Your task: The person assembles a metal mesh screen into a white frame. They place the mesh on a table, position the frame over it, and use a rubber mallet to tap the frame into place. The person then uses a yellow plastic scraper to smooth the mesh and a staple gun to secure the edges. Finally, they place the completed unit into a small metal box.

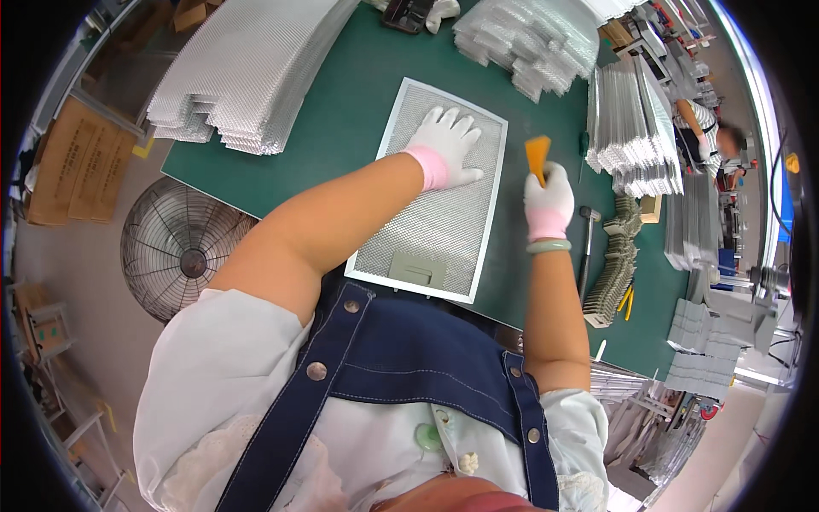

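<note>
A rectangular metal mesh filter panel [426,230] in a silver frame lies flat on the green table [341,111], with a small latch plate at its near edge. My left hand [445,143], in a white glove with a pink cuff, presses flat on the panel's far part with fingers spread. My right hand [548,203], gloved the same way, grips an orange scraper-like tool [537,158] just to the right of the panel's frame, held upright above the table.
Stacks of mesh sheets [247,68] lie at the far left, wrapped panels [533,38] at the far middle, upright framed panels [636,128] on the right. A row of small metal clips [616,264] and a hammer [587,247] sit right. A floor fan [179,247] stands left. Another person [712,141] works far right.
</note>
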Demonstrator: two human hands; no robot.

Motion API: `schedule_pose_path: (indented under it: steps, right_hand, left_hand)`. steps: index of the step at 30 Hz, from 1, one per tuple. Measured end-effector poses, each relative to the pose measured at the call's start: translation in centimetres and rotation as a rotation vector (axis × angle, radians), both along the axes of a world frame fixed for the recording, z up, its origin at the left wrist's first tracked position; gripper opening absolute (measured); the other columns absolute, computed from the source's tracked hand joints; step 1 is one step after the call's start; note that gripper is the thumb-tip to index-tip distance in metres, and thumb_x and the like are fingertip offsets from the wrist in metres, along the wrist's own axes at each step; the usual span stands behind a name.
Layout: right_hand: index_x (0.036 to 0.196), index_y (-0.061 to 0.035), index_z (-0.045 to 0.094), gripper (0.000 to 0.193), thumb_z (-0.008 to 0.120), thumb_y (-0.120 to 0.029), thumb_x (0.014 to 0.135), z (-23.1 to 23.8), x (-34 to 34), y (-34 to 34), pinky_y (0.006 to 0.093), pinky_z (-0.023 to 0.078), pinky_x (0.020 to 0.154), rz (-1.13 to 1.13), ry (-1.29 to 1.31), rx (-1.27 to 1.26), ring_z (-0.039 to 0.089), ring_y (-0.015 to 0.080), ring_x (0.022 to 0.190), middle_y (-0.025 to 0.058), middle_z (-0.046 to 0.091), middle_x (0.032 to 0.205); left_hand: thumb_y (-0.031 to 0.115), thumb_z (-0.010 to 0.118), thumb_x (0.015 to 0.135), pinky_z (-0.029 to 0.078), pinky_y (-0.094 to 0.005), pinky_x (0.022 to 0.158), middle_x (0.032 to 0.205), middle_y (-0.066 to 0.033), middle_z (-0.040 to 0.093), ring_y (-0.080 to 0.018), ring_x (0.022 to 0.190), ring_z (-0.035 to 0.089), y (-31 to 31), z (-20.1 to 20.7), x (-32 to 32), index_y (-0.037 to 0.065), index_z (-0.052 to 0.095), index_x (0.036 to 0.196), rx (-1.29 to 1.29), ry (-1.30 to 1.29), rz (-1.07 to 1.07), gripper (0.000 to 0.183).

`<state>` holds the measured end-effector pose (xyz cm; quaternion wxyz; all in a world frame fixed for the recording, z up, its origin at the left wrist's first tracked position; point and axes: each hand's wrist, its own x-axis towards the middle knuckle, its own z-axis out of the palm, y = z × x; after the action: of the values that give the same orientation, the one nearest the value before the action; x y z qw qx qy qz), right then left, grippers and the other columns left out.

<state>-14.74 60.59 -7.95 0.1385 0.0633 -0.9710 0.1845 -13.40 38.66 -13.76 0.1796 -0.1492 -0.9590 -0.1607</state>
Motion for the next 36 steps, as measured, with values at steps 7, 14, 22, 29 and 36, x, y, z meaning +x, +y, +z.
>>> schedule_pose_path:
  steps: [7,14,22,29,36]
  right_hand:
    - [0.091,-0.0059,0.062,0.012,0.058,-0.014,0.082,-3.0,-0.4,-9.1,0.0427,0.056,0.061,0.335,0.235,0.725,0.068,0.0266,0.074,0.0071,0.063,0.08]
    - [0.104,-0.0018,0.072,0.038,0.049,-0.031,0.094,-2.3,-5.1,-13.3,0.0429,0.055,0.084,-0.067,-0.397,0.428,0.069,0.037,0.1,0.022,0.07,0.106]
    - [0.102,-0.0048,0.073,0.033,0.051,-0.026,0.091,-0.8,-2.9,-14.0,0.0473,0.054,0.083,-0.002,-0.412,0.486,0.07,0.0334,0.096,0.016,0.073,0.103]
    - [0.102,-0.0048,0.073,0.032,0.052,-0.027,0.092,-1.0,-5.6,-13.3,0.0431,0.056,0.081,0.115,-0.398,0.609,0.071,0.0328,0.095,0.0154,0.072,0.105]
    - [0.106,-0.0076,0.066,0.027,0.051,-0.025,0.092,-2.6,-0.3,-11.9,0.0457,0.056,0.074,0.03,-0.326,0.56,0.07,0.0351,0.089,0.0155,0.071,0.099]
  left_hand:
    - [0.0,0.052,0.076,0.049,-0.0445,0.088,0.093,-0.021,0.066,-0.0395,0.094,0.061,-1.3,0.0,-0.9,-0.002,0.063,0.087,0.696,0.05,0.149,0.016]
    - [-0.001,0.049,0.074,0.049,-0.0469,0.081,0.089,-0.0251,0.063,-0.0433,0.089,0.06,-1.8,0.1,-1.1,-0.002,0.059,0.083,0.772,-0.038,0.132,0.014]
    - [-0.001,0.049,0.072,0.048,-0.0494,0.079,0.086,-0.0261,0.061,-0.0453,0.086,0.058,-1.6,-0.4,-0.8,-0.002,0.057,0.079,0.703,0.037,0.128,0.011]
    - [0.0,0.05,0.072,0.049,-0.049,0.079,0.086,-0.0248,0.062,-0.0437,0.087,0.059,-1.5,-0.2,-0.5,-0.001,0.06,0.078,0.642,0.009,0.063,0.011]
    - [0.002,0.052,0.074,0.05,-0.0461,0.08,0.086,-0.0219,0.065,-0.0401,0.088,0.062,-1.9,-0.1,-1.1,-0.001,0.064,0.083,0.708,0.024,0.153,0.015]
